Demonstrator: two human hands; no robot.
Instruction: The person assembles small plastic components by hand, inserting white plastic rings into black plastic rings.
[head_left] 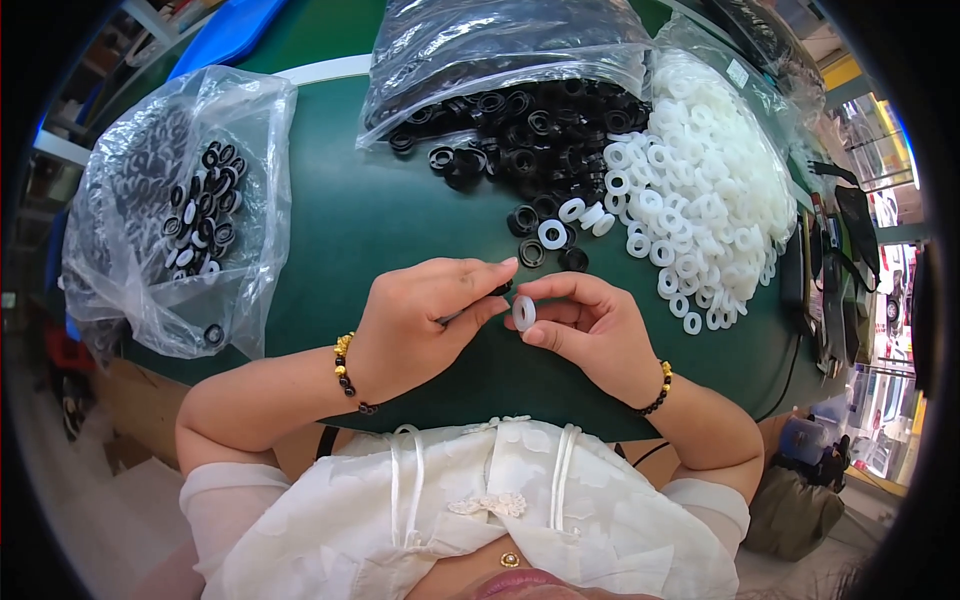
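Between the thumb and fingers of my right hand (585, 325) a white ring (523, 312) is pinched, standing on edge. Close beside it, my left hand (425, 320) grips a black ring (502, 288), mostly hidden by the fingers. The two rings are near each other but look apart. Just beyond my hands lie loose black rings (531, 252) and a few white ones, such as a white ring (552, 235). Farther off, a heap of black rings (575, 150) spills from a clear plastic bag (510, 50). To its right is a big pile of white rings (700, 205).
At the left, a clear plastic bag (265, 200) holds black rings with white inside them. A blue tray (225, 38) is at the far left of the green table (360, 215). Dark items and a cable (790, 375) line the right edge.
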